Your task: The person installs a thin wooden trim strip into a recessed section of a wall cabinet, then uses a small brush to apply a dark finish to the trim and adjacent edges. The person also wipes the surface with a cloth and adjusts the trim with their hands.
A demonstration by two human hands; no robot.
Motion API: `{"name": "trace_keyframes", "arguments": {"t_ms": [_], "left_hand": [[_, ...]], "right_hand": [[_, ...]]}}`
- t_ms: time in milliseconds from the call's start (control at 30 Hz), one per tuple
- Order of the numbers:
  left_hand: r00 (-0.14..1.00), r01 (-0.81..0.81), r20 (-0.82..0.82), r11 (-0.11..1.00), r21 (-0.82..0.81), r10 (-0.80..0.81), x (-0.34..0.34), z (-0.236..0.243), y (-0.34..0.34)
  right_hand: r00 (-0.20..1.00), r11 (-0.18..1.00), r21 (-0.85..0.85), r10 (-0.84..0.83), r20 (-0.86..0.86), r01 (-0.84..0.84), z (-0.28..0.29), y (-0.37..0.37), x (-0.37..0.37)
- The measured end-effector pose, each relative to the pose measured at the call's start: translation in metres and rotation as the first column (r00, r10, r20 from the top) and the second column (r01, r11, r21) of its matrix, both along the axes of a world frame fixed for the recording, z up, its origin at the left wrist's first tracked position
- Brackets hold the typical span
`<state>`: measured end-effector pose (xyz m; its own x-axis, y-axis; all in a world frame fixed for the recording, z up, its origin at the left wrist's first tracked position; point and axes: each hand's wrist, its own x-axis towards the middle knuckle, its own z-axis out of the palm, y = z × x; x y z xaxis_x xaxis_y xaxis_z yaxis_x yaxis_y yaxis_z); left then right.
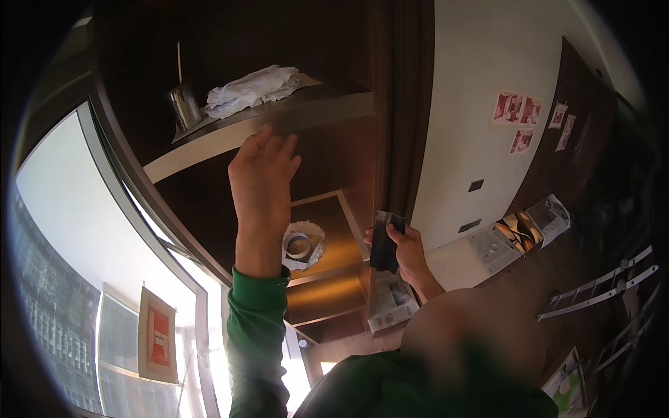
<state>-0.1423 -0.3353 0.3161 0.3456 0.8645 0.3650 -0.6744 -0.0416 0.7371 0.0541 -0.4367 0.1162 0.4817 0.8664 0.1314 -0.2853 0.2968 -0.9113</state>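
Observation:
My left hand [266, 174] is raised in front of a dark wooden shelf [334, 97]. Its fingers are loosely bent and apart with nothing in them, close to the shelf's pale front edge; whether they touch it I cannot tell. Lower and to the right, my right hand [412, 254] grips a flat dark rectangular piece [384, 244], thumb across its front; its exact kind does not show. On the shelf lie a crumpled white cloth [254, 92] and a metal can [184, 108] with a thin stick standing in it.
Below, a round tin [298, 245] sits on crumpled white paper on a lower shelf. A window frame [118, 160] borders the left. At right are a pale wall [481, 70] with pictures, boxes [519, 233] along its foot, and a ladder [599, 285].

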Motion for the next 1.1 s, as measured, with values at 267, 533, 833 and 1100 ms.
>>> {"name": "trace_keyframes", "arguments": {"t_ms": [267,533,833,1100], "left_hand": [[0.932,0.359,0.078,0.929,-0.093,-0.353,0.083,0.006,-0.014],[0.982,0.182,-0.061,0.983,0.019,-0.181,0.016,-0.016,-0.005],[0.795,-0.072,-0.599,0.996,0.056,0.091,-0.043,-0.215,-0.07],[0.811,-0.314,-0.579,0.895,-0.317,0.08,-0.068,-0.315,-0.085]], "right_hand": [[0.977,1.0,0.006,0.017,-0.214,-0.016,0.001,0.0,-0.007],[0.941,0.98,0.183,0.137,-0.31,-0.082,0.023,0.017,-0.019],[0.734,0.974,-0.114,0.223,0.642,-0.196,-0.041,0.005,-0.088],[0.547,0.914,-0.277,0.401,0.735,-0.297,-0.145,-0.002,-0.107]]}}
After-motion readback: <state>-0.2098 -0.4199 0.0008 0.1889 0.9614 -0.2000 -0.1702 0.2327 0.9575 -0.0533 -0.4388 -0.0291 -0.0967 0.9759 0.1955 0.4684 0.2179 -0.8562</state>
